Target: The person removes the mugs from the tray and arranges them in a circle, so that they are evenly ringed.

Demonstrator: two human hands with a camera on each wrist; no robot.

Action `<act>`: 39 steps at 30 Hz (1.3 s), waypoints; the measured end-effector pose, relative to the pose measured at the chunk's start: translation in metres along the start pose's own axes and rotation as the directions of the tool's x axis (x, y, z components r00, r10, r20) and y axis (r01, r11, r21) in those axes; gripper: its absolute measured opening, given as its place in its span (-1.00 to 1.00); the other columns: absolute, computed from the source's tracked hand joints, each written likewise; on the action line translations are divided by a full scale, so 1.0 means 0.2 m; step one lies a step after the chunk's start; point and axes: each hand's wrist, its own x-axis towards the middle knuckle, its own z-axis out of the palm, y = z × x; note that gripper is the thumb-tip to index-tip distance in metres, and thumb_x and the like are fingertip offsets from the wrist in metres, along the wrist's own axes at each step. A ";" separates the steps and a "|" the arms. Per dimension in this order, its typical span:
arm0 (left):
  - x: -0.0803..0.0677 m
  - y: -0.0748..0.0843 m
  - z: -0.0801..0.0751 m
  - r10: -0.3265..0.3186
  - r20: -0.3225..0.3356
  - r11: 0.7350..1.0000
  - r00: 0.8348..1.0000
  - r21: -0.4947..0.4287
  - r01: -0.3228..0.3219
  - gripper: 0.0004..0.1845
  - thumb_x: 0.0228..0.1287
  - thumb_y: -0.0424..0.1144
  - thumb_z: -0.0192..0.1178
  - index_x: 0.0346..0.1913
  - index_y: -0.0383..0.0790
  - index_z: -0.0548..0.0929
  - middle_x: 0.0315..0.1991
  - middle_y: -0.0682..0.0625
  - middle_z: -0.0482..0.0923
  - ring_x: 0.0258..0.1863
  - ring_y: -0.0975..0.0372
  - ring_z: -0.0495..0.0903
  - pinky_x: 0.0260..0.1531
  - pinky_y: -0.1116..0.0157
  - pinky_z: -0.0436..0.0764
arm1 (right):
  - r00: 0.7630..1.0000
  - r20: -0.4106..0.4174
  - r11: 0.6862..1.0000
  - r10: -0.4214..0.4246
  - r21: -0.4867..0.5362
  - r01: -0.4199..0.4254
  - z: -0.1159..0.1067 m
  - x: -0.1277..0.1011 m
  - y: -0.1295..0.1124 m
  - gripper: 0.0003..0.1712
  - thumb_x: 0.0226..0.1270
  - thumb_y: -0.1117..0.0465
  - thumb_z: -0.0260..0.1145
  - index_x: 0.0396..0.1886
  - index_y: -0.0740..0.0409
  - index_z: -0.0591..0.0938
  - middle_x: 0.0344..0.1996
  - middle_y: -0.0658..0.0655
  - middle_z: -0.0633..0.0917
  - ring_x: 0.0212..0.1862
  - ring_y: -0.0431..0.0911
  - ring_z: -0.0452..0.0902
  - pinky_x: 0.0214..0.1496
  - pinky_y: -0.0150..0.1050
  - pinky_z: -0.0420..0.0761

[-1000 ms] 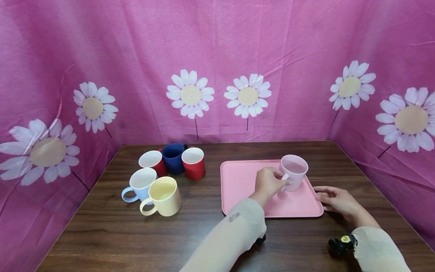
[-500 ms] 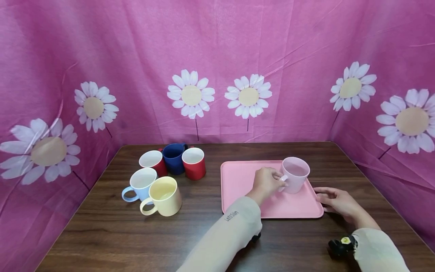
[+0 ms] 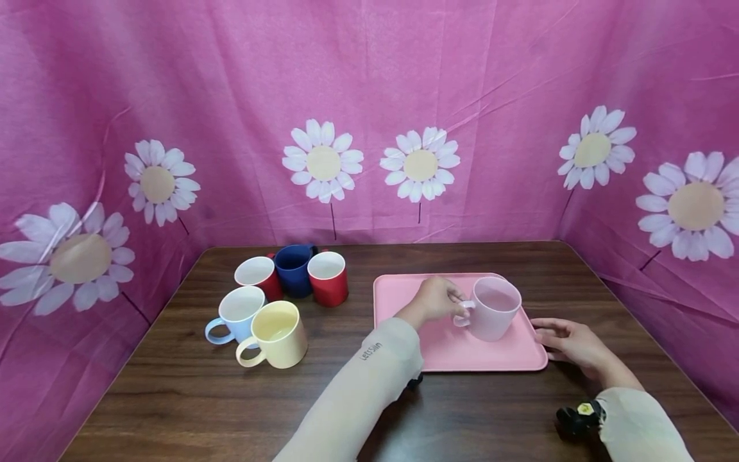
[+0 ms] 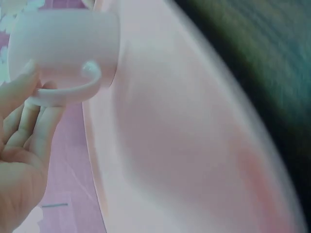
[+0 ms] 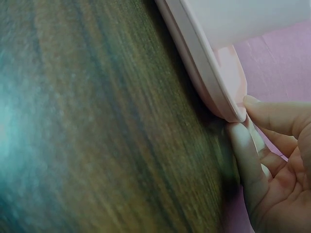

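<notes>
- Since the earlier frame, the pink mug [image 3: 492, 308] has slid nearer and leftward across the pink tray [image 3: 404, 301], drawn by its handle; it is upright on the tray's right half.
- Left hand [image 3: 434, 299] pinches the mug's handle, fingers curled round the loop.
- Right hand [image 3: 568, 342] lies on the table [image 3: 173, 398], relaxed straight fingertips touching the tray's right corner, gripping nothing.
- Done well, I judge, the mug stays level and low while the right hand steadies the tray against sliding.
- Mug: smooth, glossy, cylindrical. Tray: matte, square, rounded corners, raised rim. Table: dark wood grain.
- Five more mugs [image 3: 271, 321] cluster well to the left.
</notes>
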 end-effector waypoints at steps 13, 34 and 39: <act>-0.03 -0.12 -0.21 0.066 0.199 0.998 0.978 -0.001 -0.067 -0.83 -0.11 -0.39 0.51 -0.36 -0.27 0.78 -0.53 0.12 0.65 -0.50 0.42 0.50 -0.42 0.50 0.51 | 1.000 0.007 1.000 0.021 0.017 -0.021 0.00 0.00 0.00 -0.32 0.35 0.27 0.26 0.25 0.64 0.21 -0.06 0.29 0.63 -0.21 -0.25 0.60 -0.17 -0.18 0.64; -0.27 -0.22 -0.47 0.017 0.069 0.983 0.997 -0.185 -0.004 -0.81 -0.06 -0.52 0.43 -0.30 -0.41 0.74 -0.51 -0.03 0.65 -0.50 0.33 0.48 -0.49 0.45 0.48 | 1.000 0.004 0.999 0.031 -0.024 -0.031 0.00 0.00 -0.01 -0.32 0.37 0.25 0.24 0.26 0.64 0.21 0.00 0.38 0.57 -0.20 -0.27 0.58 -0.16 -0.17 0.63; -0.35 -0.22 -0.49 -0.023 0.011 0.985 1.000 -0.173 0.024 -0.83 -0.01 -0.45 0.44 -0.29 -0.35 0.76 -0.48 0.00 0.67 -0.46 0.29 0.50 -0.47 0.41 0.51 | 1.000 0.006 0.999 0.025 -0.033 -0.025 0.00 0.00 -0.02 -0.33 0.38 0.24 0.22 0.26 0.64 0.21 0.03 0.40 0.55 -0.19 -0.28 0.58 -0.15 -0.18 0.63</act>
